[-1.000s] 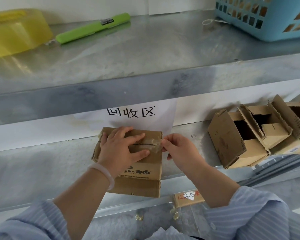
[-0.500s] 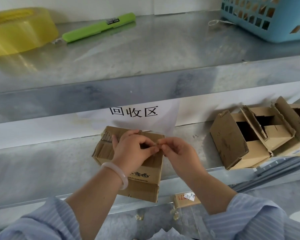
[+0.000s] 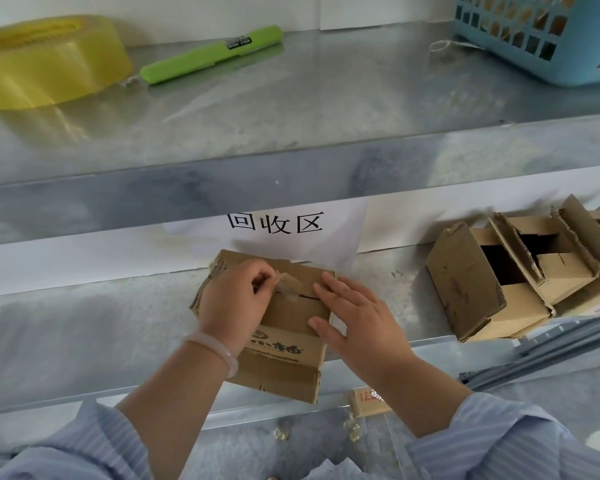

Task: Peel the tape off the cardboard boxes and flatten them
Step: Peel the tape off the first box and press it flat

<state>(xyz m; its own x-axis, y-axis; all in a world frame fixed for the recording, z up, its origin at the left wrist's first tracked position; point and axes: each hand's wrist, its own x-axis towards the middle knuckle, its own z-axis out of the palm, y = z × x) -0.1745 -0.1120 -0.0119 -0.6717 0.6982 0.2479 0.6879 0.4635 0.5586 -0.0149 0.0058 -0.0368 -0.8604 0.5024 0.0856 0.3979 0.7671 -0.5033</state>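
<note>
Small brown cardboard box (image 3: 284,323) on a grey metal shelf (image 3: 84,323), white paper sign (image 3: 343,223) behind it.
Left hand (image 3: 232,299) pinches a clear tape strip (image 3: 288,284) raised from the box's top seam; right hand (image 3: 357,317) presses flat, fingers straight, on the box's right half. The strip's upper end is hidden among the left fingers.

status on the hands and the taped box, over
Left hand pinches tape strip, partly lifted off the seam. Right hand flat on cardboard box, steadying it. Opened boxes sit apart at right, not in the way.
</note>
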